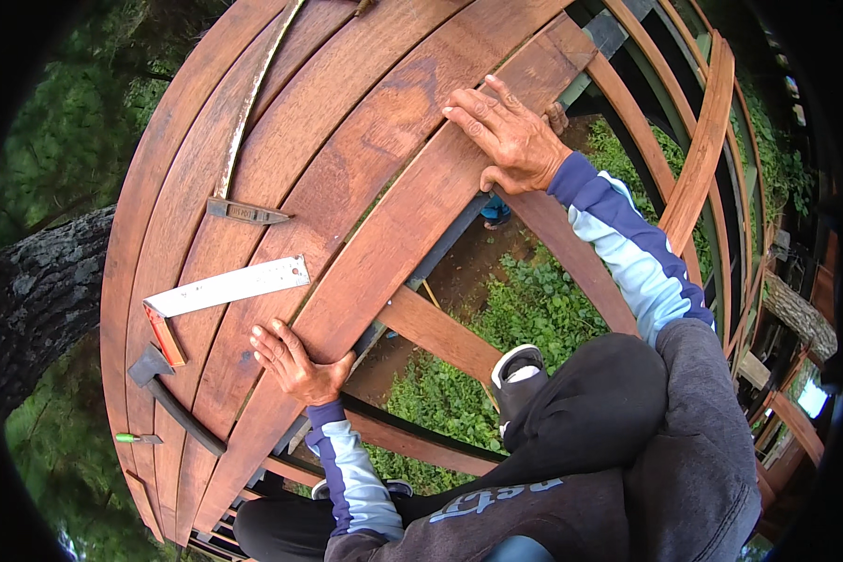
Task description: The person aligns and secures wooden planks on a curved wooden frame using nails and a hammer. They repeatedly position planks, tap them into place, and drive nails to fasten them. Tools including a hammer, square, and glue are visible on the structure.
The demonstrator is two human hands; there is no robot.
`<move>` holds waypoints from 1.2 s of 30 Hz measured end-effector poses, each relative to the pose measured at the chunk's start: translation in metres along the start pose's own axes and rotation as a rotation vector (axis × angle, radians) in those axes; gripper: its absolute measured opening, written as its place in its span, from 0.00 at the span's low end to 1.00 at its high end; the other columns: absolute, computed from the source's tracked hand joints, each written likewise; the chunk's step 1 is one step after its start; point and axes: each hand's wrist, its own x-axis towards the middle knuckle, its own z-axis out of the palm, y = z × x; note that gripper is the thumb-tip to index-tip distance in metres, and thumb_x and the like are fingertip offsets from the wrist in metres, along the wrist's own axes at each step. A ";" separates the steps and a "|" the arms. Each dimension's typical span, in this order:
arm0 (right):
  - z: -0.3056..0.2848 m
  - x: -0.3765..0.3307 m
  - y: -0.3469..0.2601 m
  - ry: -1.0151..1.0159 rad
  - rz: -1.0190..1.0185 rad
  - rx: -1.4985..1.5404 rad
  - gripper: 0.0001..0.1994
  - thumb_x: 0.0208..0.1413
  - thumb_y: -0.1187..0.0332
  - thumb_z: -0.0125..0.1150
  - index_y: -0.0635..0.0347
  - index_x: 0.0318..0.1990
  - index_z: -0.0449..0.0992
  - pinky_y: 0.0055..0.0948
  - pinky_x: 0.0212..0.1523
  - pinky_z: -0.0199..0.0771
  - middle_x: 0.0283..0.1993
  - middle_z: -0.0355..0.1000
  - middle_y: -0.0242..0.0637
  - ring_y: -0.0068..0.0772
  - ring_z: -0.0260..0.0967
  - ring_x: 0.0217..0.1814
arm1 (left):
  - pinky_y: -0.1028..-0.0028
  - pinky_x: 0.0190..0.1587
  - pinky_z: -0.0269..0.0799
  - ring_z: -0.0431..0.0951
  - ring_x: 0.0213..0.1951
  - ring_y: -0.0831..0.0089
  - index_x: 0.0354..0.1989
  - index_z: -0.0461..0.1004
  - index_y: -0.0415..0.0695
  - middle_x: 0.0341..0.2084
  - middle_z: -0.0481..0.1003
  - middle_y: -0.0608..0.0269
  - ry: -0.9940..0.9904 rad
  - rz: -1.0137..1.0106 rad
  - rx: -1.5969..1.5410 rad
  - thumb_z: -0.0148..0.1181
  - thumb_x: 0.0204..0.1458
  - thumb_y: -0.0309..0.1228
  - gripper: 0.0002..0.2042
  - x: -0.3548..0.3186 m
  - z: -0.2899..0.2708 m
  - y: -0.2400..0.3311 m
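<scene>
A reddish-brown wooden plank (398, 239) runs diagonally along the inner edge of a decked wooden surface, with a narrow gap to the board beside it. My left hand (300, 365) lies on the near part of this plank, fingers spread and pointing up-left, its wrist at the inner edge. Farther along, my right hand (510, 136) rests across the same plank. Its fingers are stretched over the top and its thumb is by the inner edge. Neither hand holds a tool. A square (229, 286) with a white blade and orange handle lies left of the plank.
A hammer (178, 398), a green-handled tool (139, 438) and a long thin metal bar with a dark crosspiece (248, 212) lie on the boards. Open joists (454, 332) span above plants and soil. A loose plank (707, 140) crosses the framing at right. A tree trunk (51, 290) stands left.
</scene>
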 end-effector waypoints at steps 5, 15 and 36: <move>-0.002 0.001 -0.001 0.012 0.008 0.005 0.56 0.32 0.57 0.75 0.65 0.72 0.50 0.50 0.79 0.34 0.73 0.53 0.50 0.46 0.48 0.77 | 0.50 0.72 0.46 0.51 0.72 0.44 0.72 0.55 0.43 0.71 0.51 0.42 -0.023 -0.019 -0.011 0.73 0.19 0.59 0.63 -0.001 -0.002 0.000; -0.004 0.001 -0.004 0.028 0.019 0.027 0.55 0.31 0.57 0.77 0.67 0.70 0.53 0.51 0.78 0.38 0.71 0.55 0.51 0.48 0.49 0.76 | 0.51 0.72 0.47 0.51 0.72 0.45 0.72 0.54 0.44 0.72 0.50 0.43 -0.047 -0.058 -0.003 0.74 0.16 0.58 0.65 -0.002 0.000 0.001; -0.010 0.008 -0.007 0.053 -0.042 0.030 0.58 0.26 0.56 0.80 0.68 0.68 0.55 0.50 0.75 0.47 0.69 0.55 0.54 0.54 0.52 0.73 | 0.54 0.72 0.48 0.52 0.72 0.49 0.72 0.56 0.45 0.72 0.50 0.44 -0.010 -0.075 -0.007 0.76 0.12 0.48 0.65 -0.001 0.001 0.001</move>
